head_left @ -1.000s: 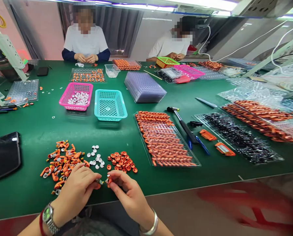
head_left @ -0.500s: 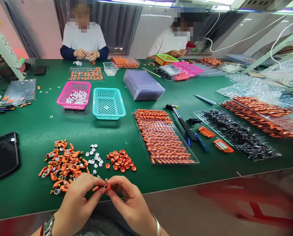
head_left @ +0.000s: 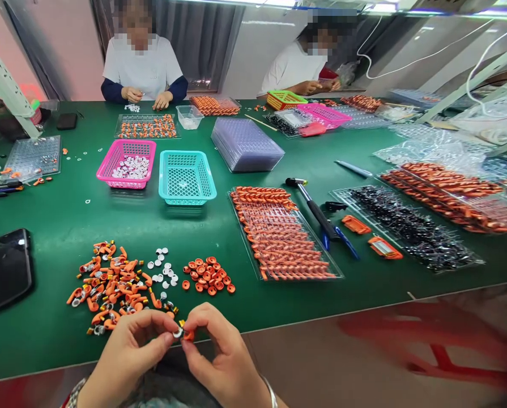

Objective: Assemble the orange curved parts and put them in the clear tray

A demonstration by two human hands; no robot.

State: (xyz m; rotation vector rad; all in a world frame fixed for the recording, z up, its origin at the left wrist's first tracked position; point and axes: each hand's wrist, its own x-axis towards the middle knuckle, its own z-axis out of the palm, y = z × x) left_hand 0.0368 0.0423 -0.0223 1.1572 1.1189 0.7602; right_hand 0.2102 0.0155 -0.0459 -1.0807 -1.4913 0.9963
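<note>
Across the whole view I see a long green table (head_left: 363, 153), and on its far side two people in white shirts sit against a grey curtain, each with their hands down at the table's edge. A stack of clear trays (head_left: 247, 144) stands mid-table, with a tray of orange parts (head_left: 282, 235) nearer me and a tray of black parts (head_left: 410, 229) to its right; a hammer (head_left: 315, 207) lies between those two. A teal basket (head_left: 187, 177) sits just beside a pink basket (head_left: 126, 163). A black phone (head_left: 7, 267) lies at the left. Close to me are three small heaps: orange pieces (head_left: 109, 283), white discs (head_left: 165, 269) and orange rings (head_left: 206, 276).

At the near edge I have both hands raised just above the table, fingertips meeting. My left hand (head_left: 128, 351) pinches a small silver ring (head_left: 177, 332) between thumb and forefinger. My right hand (head_left: 221, 354) pinches a small orange part (head_left: 188, 335), touching that ring. Both hands are closed narrow on these bits.
</note>
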